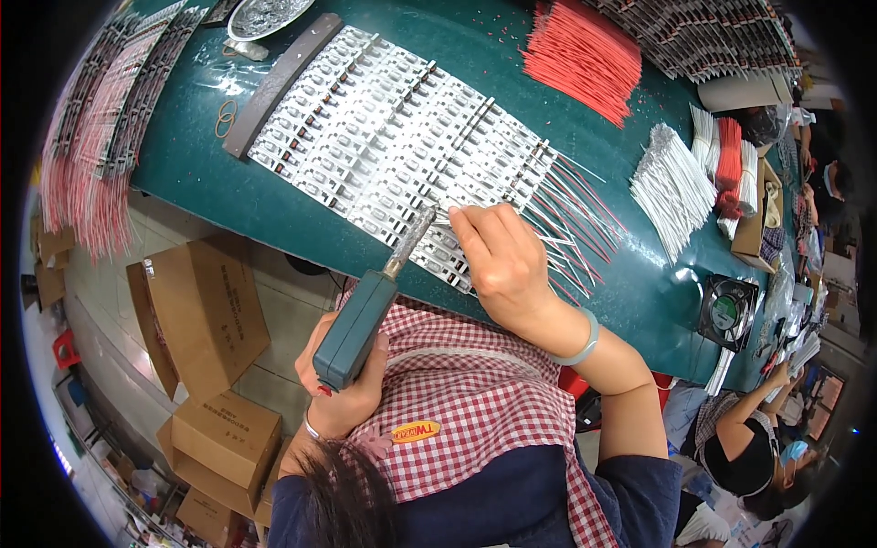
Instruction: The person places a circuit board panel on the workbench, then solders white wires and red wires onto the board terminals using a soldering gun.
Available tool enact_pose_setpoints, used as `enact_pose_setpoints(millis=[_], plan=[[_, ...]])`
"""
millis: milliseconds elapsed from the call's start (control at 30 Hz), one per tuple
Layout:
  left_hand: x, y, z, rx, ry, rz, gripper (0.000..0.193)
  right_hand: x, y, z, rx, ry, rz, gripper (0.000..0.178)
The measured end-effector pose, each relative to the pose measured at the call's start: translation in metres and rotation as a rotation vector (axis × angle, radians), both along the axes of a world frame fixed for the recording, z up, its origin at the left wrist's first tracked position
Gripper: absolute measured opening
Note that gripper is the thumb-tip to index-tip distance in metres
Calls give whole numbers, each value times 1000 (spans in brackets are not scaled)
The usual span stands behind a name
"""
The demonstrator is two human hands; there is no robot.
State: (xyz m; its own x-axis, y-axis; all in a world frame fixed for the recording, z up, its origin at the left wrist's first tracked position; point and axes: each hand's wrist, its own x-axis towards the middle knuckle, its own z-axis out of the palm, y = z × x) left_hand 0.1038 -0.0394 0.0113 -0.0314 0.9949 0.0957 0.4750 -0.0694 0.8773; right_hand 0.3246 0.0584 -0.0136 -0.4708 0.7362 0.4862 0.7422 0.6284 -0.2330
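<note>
A dark green soldering gun [358,327] is gripped in my left hand [343,388], its metal tip [420,233] slanting up to the near edge of a panel of white circuit boards [365,137]. Beside that tip, my right hand [502,260] rests over the panel with thumb and forefinger pinched together. Whatever lies between those fingertips is too small to make out. Red and white wires [580,215] trail off the panel's right end, partly covered by my right hand. The boards carry rows of small light-coloured parts.
A dark bar [279,87] borders the panel's left end. Loose red wires [585,55] and white wires [673,192] lie on the green table [493,46]. A small fan [728,310] stands at right. Wired boards [114,119] are stacked left; cardboard boxes [215,320] sit below. A co-worker [744,447] is at right.
</note>
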Motion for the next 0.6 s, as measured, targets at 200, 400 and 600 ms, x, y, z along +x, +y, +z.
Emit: enact_pose_setpoints(millis=[200, 400, 600], plan=[[1, 2, 2, 38, 36, -14, 17, -1, -1, -1, 3, -13, -6, 40], [-1, -2, 1, 31, 24, 3, 17, -2, 0, 0, 9, -20, -16, 38], [-4, -4, 0, 83, 5, 22, 23, -2, 0, -1, 10, -12, -12, 37]])
